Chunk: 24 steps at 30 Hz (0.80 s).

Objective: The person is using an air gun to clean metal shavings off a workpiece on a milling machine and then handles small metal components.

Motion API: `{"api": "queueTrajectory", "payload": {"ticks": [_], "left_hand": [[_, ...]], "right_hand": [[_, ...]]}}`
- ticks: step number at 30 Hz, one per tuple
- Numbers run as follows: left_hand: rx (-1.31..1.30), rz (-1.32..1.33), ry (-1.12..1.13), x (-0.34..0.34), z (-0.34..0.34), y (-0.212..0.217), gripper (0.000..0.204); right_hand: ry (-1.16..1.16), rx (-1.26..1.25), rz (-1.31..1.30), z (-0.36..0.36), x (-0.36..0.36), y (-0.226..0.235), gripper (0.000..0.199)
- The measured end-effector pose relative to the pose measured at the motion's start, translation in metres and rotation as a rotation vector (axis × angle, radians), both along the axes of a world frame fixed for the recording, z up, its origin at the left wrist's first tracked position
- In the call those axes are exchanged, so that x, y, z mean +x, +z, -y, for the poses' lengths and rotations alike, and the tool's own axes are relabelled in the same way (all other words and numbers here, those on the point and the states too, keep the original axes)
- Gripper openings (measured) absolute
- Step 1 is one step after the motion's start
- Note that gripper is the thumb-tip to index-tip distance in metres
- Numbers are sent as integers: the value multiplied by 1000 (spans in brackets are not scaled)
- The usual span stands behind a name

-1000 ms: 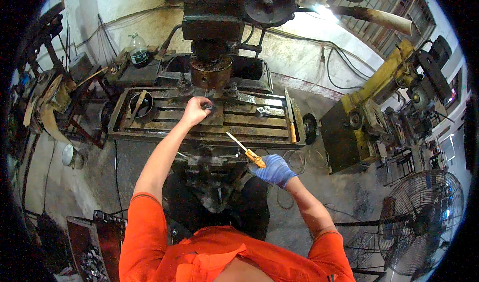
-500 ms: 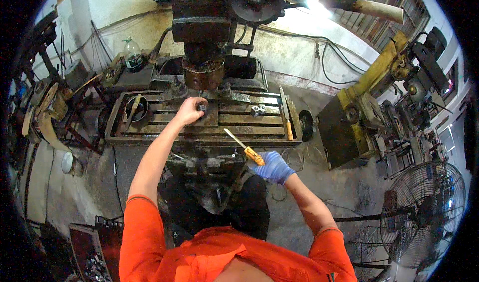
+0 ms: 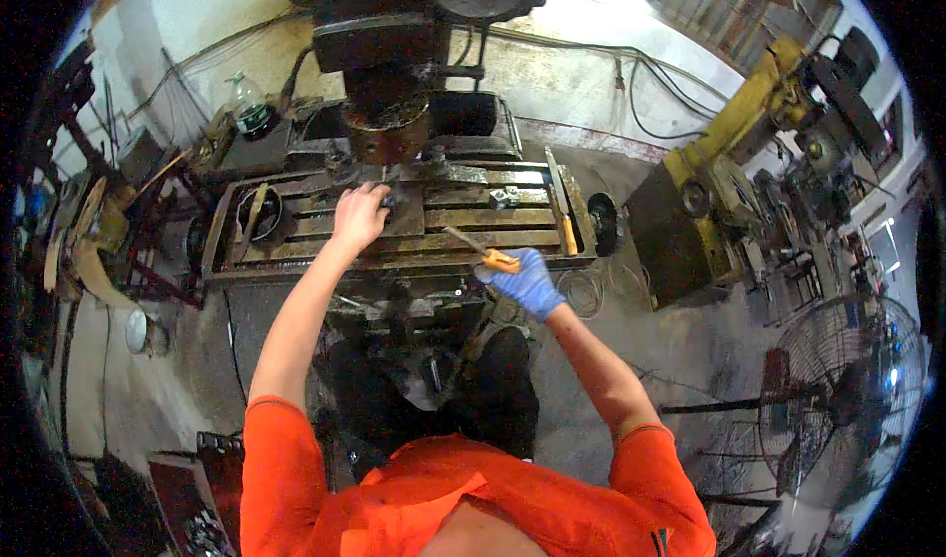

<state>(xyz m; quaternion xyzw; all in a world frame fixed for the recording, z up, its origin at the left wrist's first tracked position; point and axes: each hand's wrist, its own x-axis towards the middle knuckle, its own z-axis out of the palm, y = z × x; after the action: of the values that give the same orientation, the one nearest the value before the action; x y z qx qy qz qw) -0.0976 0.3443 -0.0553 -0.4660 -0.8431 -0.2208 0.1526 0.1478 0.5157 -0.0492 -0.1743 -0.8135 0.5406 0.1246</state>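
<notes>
Left hand (image 3: 359,216), bare, curled around a small dark part on the slotted machine table (image 3: 296,261) at frame centre, under the spindle head (image 3: 387,133). Right hand (image 3: 527,281), blue-gloved, closed on an orange-handled screwdriver (image 3: 481,250), shaft running up-left toward the left hand, tip just short of it. Clear bottle (image 3: 250,108) with green label upper left; yellow machine (image 3: 729,163) upper right

1. Hands: two are showing, the left hand (image 3: 358,217) bare, the right hand (image 3: 527,281) gloved in blue.
2. Brushes: one brush (image 3: 483,249) is sitting in the right hand.
3. Slotted tables: one table (image 3: 296,261) is lying under the hands.
4. Bottles: one bottle (image 3: 251,108) is standing behind.
5. Fans: one fan (image 3: 847,399) is standing at right.
6. Yellow machines: one machine (image 3: 709,182) is standing at right.
</notes>
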Motion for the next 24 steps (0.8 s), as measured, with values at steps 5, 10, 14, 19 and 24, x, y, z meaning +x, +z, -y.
{"api": "queueTrajectory", "payload": {"ticks": [5, 10, 14, 19, 24], "left_hand": [[-39, 40, 54, 2, 4, 0, 26], [32, 77, 17, -1, -3, -5, 24], [26, 148, 41, -2, -3, -9, 24], [-33, 194, 90, -1, 0, -3, 25], [32, 150, 60, -2, 0, -5, 23]], "right_hand": [[-33, -121, 2, 8, -21, -60, 29], [-125, -50, 93, 10, -23, -69, 33], [-176, 343, 345, 4, -24, -83, 42], [-144, 422, 451, 14, -14, -68, 43], [-55, 375, 399, 4, -25, -116, 37]]}}
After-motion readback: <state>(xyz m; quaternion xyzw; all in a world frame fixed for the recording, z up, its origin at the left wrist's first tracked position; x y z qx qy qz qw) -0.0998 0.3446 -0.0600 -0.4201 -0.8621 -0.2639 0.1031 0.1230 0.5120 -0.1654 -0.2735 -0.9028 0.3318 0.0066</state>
